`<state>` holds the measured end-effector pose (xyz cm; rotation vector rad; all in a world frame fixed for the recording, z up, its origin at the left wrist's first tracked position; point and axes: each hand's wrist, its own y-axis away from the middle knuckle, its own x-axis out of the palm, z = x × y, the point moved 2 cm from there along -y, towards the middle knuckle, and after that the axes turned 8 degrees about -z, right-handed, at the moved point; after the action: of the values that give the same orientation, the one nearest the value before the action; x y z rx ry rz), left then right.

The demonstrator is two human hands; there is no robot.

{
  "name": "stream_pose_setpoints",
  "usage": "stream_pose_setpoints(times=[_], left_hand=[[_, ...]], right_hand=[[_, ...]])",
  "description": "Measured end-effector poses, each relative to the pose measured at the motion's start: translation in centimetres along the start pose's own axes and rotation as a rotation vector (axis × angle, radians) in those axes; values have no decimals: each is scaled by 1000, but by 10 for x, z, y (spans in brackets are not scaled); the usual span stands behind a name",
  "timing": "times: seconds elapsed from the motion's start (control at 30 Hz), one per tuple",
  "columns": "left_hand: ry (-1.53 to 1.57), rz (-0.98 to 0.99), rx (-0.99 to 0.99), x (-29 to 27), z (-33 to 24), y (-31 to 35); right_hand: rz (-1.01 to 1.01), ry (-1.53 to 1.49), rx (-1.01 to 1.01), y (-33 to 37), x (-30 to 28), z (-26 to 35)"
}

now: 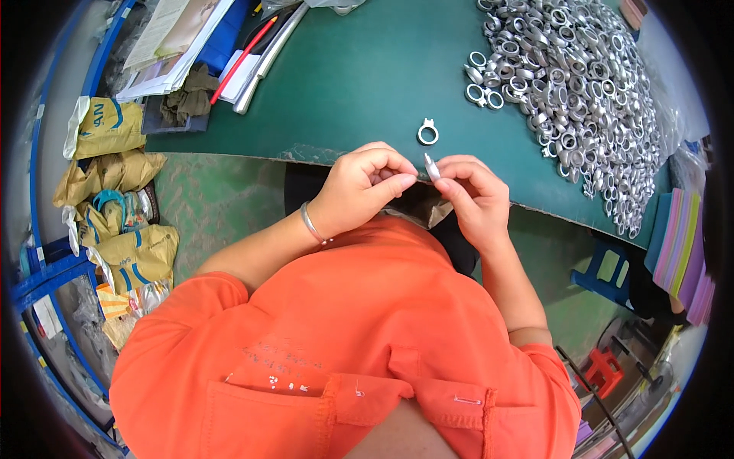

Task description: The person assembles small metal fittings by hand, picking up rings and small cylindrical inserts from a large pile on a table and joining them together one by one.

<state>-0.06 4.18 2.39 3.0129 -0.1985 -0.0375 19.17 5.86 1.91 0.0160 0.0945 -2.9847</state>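
My right hand [475,197] pinches a small silver metal ring part [431,167] edge-on between thumb and fingers, just over the near edge of the green table [367,76]. My left hand [365,187], with a silver bangle on its wrist, is curled close beside it, its thumb and fingertips meeting right at the part. One more silver ring part [428,132] lies alone on the table just beyond my hands. A large heap of the same silver ring parts [573,84] covers the table's right side.
Papers, a red pen and a dark cloth [187,96] lie at the table's far left. Yellow-brown sacks [115,191] sit on the floor to the left. A blue stool [604,275] and a red stool [604,367] stand at right, beside a stack of coloured sheets [680,252].
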Motion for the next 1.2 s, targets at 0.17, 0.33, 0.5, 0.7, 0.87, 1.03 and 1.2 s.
stream_pose_setpoints(times=[0.17, 0.33, 0.5, 0.7, 0.87, 1.03, 1.2], left_hand=[[59, 19, 104, 7, -9, 1], [-201, 48, 344, 10, -21, 1], [-255, 70, 456, 9, -21, 2], [-273, -27, 238, -4, -12, 7], [-244, -84, 183, -4, -8, 2], [-98, -76, -41, 0, -3, -3], [120, -68, -8, 1, 0, -6]], right_hand=[[90, 4, -176, 10, 7, 3], [7, -309, -20, 13, 9, 0], [146, -397, 318, 8, 4, -1], [311, 96, -94, 3, -1, 11], [27, 599, -498, -25, 14, 3], [1, 613, -357, -36, 14, -1], [113, 31, -133, -22, 7, -1]])
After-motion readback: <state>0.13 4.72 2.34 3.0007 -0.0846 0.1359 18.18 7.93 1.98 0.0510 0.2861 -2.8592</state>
